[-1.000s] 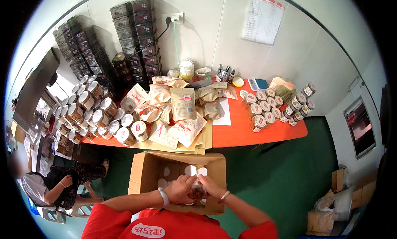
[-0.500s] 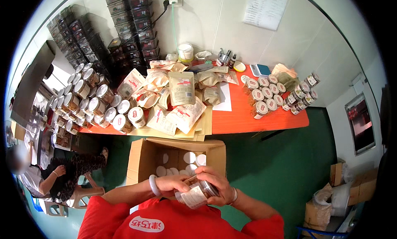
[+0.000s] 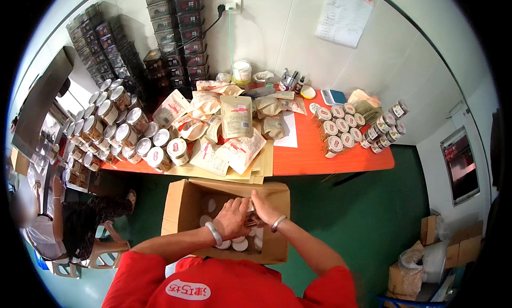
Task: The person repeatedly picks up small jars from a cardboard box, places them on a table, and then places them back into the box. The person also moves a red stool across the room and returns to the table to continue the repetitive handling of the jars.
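Over an open cardboard box (image 3: 176, 209), my two hands close around a jar (image 3: 252, 218), most of which they hide. My left hand (image 3: 231, 219) wraps it from the left, fingers pointing away from me. My right hand (image 3: 265, 208) grips its right side, thumb and fingers along the upper part. Inside the box lie several round white tops (image 3: 240, 244), seen below and left of my hands; whether they are lids on jars cannot be made out.
An orange table (image 3: 304, 160) runs behind the box. Kraft pouches (image 3: 237, 119) fill its middle, stacked jars (image 3: 126, 135) its left, more jars (image 3: 333, 144) its right. Dark boxes (image 3: 189, 33) tower at the wall. A person (image 3: 45, 231) sits at left; cartons (image 3: 405, 276) stand lower right.
Both hands have moved forward with the jar, from near my chest to over the box. The jar, earlier tilted with its label showing, is now mostly covered. The seated person's arm has risen.
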A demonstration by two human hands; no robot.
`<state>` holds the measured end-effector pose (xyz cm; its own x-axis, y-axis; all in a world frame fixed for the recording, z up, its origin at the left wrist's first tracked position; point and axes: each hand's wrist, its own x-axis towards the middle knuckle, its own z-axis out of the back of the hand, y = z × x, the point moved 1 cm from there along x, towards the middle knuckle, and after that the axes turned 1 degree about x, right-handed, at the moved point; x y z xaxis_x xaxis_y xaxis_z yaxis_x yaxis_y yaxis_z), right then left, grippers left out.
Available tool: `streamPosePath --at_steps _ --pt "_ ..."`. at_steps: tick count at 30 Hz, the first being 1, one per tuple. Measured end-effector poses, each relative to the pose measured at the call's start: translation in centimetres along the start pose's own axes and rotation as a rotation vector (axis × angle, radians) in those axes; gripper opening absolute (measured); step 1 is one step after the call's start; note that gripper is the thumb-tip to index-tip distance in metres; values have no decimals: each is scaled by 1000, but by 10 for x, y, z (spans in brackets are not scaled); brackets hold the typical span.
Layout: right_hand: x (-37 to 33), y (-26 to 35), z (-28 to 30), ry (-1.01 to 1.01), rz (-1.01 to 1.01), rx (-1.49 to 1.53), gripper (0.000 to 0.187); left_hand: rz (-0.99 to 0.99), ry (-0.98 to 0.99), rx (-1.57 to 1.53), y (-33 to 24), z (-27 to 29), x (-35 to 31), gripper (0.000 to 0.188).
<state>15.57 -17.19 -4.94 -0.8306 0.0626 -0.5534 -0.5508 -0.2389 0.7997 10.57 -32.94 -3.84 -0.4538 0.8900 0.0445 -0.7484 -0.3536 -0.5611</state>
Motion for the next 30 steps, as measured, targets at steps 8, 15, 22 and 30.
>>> streamPosePath --at_steps 8,15,22,30 --pt "-55 13 16 -17 810 -159 66 206 440 -780 0 56 9 73" --pt "-50 7 36 -144 771 -88 46 177 290 -700 -23 41 29 73" --pt "6 -16 106 -302 681 -396 49 145 96 -568 -1 -3 80 83" --pt "127 -60 250 -736 209 -1089 57 405 -53 -263 35 -15 1 71"
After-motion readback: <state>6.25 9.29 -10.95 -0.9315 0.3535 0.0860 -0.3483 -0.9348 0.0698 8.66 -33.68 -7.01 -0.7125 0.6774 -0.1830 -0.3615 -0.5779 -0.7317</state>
